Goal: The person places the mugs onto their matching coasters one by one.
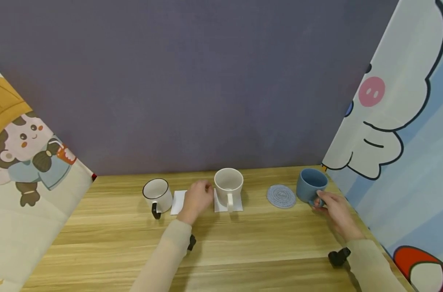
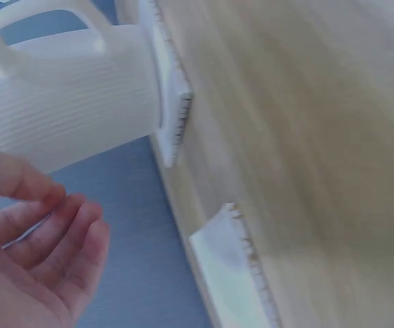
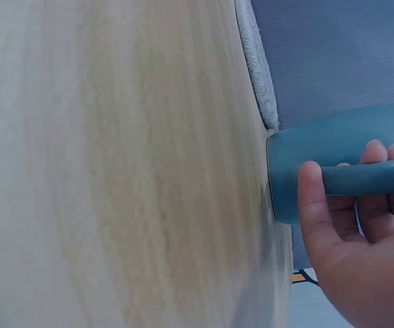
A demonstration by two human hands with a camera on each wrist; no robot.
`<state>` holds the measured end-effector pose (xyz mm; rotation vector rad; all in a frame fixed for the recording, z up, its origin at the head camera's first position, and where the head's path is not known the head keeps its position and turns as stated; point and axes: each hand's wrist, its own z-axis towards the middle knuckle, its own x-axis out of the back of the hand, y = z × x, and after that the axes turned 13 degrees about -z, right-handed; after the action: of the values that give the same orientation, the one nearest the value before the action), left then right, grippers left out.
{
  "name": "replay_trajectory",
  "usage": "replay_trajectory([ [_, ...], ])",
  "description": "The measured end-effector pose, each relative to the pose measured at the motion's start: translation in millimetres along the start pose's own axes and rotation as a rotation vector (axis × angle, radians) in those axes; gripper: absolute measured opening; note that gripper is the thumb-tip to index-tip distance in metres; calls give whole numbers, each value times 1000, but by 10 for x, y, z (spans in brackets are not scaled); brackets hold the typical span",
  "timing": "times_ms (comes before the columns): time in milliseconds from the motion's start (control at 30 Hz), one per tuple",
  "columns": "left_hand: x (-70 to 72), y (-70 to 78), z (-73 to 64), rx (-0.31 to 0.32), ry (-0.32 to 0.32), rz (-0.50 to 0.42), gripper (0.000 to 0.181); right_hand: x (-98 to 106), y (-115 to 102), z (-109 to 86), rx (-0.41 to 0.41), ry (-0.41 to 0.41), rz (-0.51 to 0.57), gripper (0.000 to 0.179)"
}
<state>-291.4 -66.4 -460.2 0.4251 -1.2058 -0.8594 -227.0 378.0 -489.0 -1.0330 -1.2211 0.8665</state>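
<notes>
At the right end of the table stands a blue mug [image 1: 304,190]. My right hand [image 1: 336,213] grips its handle; in the right wrist view, fingers and thumb close round the handle of the blue mug [image 3: 340,140]. A white mug [image 1: 221,195] sits on a square white coaster [image 1: 238,205], handle toward me. Just left of it is my left hand [image 1: 196,199], fingers loosely curled and holding nothing. In the left wrist view, the fingertips hang close to the ribbed white mug [image 2: 74,102]; whether they touch it I cannot tell. Another square white coaster [image 1: 177,202] lies partly behind that hand.
A white mug with a black rim and black handle [image 1: 163,200] stands to the left on the bare wood. Beside the blue mug lies a round grey woven coaster [image 1: 281,196]. A grey wall panel [image 1: 206,89] rises behind the table, with printed cloths at both sides.
</notes>
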Motion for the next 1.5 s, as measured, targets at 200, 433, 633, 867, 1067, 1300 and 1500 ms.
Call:
replay_trajectory([
  [200, 97, 140, 29, -41, 98, -8, 16, 0, -29, 10, 8, -1, -17, 44],
  [433, 163, 263, 30, -139, 158, -19, 13, 8, -40, 1, -10, -16, -12, 45],
  [633, 198, 395, 46, -220, 249, 15, 12, 8, -27, 10, -17, -11, -24, 45],
  [867, 225, 551, 59, -306, 253, 47, 23, -1, 0, 17, -22, 0, -15, 44],
  [1067, 222, 647, 42, -302, 121, 114, 40, -10, -3, 1, -10, -6, 5, 44],
  [1300, 220, 736, -2, -249, -51, 141, 57, -30, -12, -11, 4, 3, 2, 47],
  [1500, 190, 818, -39, -221, -112, 150, 63, -36, -12, -17, 13, 12, 3, 47],
])
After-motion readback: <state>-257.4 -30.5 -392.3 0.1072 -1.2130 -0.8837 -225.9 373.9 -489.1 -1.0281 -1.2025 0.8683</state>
